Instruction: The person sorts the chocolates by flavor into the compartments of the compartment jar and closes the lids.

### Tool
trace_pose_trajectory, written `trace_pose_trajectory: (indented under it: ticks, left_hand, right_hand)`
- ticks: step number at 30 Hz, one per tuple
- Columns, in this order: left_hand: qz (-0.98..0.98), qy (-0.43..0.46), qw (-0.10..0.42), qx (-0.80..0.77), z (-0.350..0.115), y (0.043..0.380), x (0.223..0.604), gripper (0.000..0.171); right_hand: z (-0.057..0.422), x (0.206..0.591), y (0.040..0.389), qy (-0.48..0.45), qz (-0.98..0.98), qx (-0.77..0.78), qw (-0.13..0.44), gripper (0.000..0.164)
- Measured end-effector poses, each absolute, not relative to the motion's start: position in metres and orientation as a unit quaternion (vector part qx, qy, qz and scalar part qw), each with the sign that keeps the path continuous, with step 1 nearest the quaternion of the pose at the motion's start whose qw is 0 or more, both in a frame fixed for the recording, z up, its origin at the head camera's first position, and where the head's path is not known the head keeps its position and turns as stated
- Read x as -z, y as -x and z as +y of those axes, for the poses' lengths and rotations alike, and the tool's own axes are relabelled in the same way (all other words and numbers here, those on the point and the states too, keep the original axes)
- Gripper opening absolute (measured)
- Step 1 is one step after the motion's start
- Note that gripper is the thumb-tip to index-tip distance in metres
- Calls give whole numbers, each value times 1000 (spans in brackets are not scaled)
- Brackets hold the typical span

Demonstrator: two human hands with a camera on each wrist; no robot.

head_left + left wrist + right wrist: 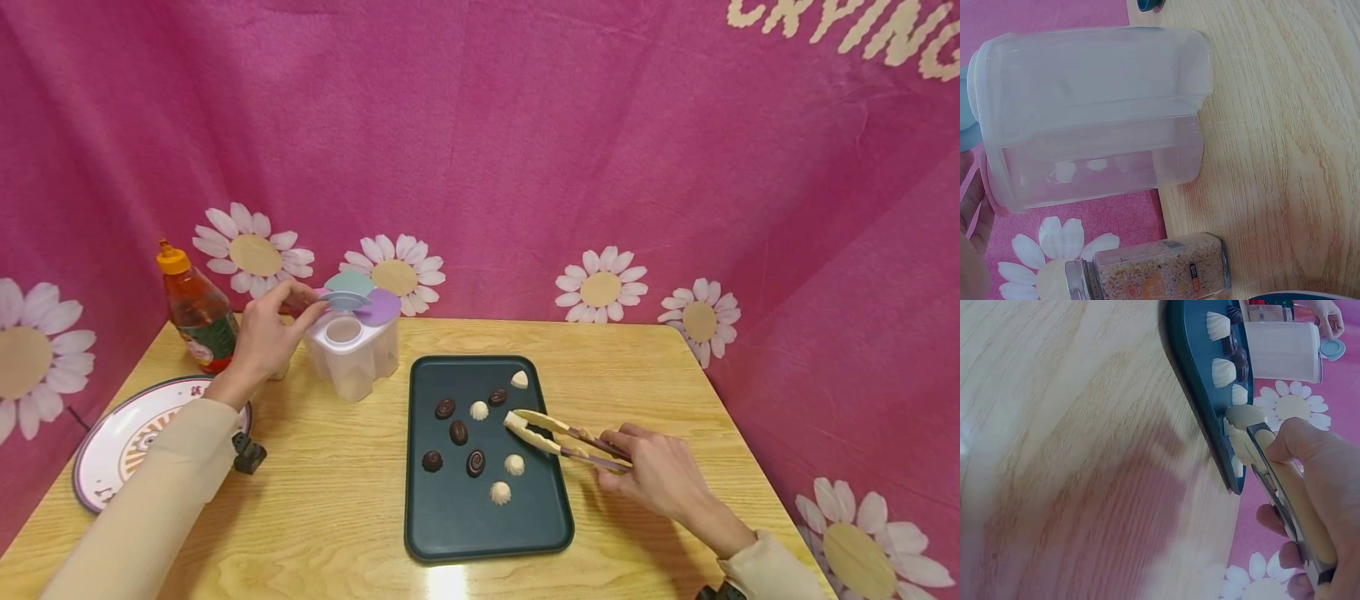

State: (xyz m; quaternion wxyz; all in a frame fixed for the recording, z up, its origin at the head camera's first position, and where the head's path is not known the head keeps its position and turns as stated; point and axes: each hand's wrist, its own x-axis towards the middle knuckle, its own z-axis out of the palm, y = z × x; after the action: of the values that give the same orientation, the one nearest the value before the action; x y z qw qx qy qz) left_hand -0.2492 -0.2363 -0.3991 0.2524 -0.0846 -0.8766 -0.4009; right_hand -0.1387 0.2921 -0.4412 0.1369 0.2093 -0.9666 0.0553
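At the left, my left hand (273,329) pinches the edge of a raised blue lid (347,302) on a clear container (352,371). Beneath that lid a round opening shows; the green and purple lids beside it lie flat. My right hand (660,471) grips tongs (577,442) with cream-coloured tips and brown handles. Between the tong tips sits a white chocolate (514,420), above the right side of a dark green tray (480,533). Several dark chocolates (476,462) and white chocolates (500,492) lie spread over the tray.
A sauce bottle (198,312) with a yellow cap stands at the back left. A white plate (101,454) lies in front of it, partly under the left sleeve. Near the container, a small jar of grains (1160,269) stands. Pink flowered cloth (480,167) hangs behind the table.
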Motion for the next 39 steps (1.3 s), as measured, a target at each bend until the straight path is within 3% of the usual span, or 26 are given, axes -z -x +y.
trace_pose_trajectory:
  ticks: [9,20,39]
  left_hand:
    - [-874,87,256,403,-236,250,399,24]
    - [-870,92,261,407,-233,252,399,24]
    - [-868,99,272,403,-236,249,400,22]
  right_hand:
    - [282,425,145,-233,-954,-66,176,27]
    - [237,385,172,-296,-928,-80,211,33]
    - [150,356,212,-359,-906,-94,202,35]
